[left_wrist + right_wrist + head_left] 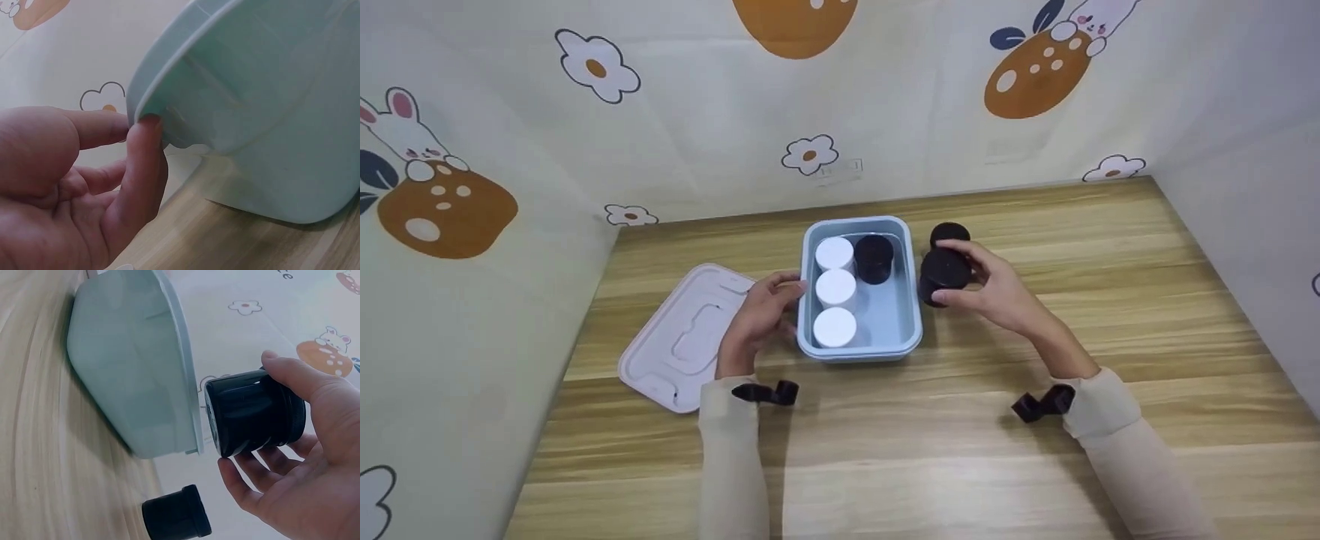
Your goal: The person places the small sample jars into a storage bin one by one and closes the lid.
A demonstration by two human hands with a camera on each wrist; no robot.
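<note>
R hand (997, 289) grips black jar (943, 274) just beside box (913, 315) | L hand (757, 319) – fingers relaxed, touching box rim | 3 white jars (835, 286) + 1 black inside – lid (679, 345) left

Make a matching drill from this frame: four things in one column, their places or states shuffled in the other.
Things:
1. round black plastic jar
2. pale blue rectangular plastic box
3. pale pink flat plastic lid
4. second black jar

States:
A. lying on the table left of the box
B. gripped in the right hand
C. standing on the table behind the held jar
D. steadied by the left hand

Pairs: 1-B, 2-D, 3-A, 4-C
</note>
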